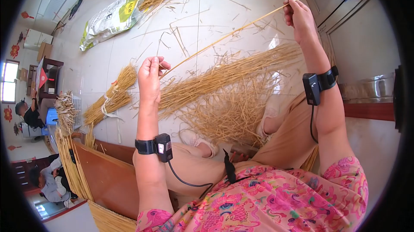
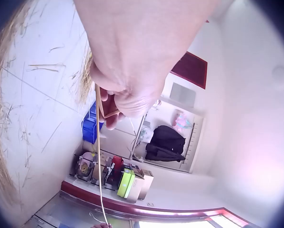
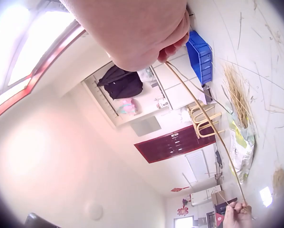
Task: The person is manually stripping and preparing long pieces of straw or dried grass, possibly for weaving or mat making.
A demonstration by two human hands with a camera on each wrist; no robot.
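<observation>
A long, thin straw stalk (image 1: 233, 32) slants across the head view between both hands. My left hand (image 1: 149, 78) grips its lower end with curled fingers, and a thin strand sticks up by the fingertips. Farther up, my right hand (image 1: 300, 18) pinches the stalk between thumb and fingers, with the tip running on past it. In the left wrist view the stalk (image 2: 99, 161) runs down from the left fingers. From the right wrist, the stalk (image 3: 206, 116) bows gently toward the left hand. Below it on the floor lies a loose pile of straw (image 1: 233, 111).
A tied straw bundle (image 1: 114, 91) lies left of the pile. Farther off is a printed sack (image 1: 116, 18) with straw sticking out. Brown wooden boards (image 1: 105, 167) stand beside the left leg. Two people sit at far left; a blue crate (image 3: 199, 59) stands by the wall.
</observation>
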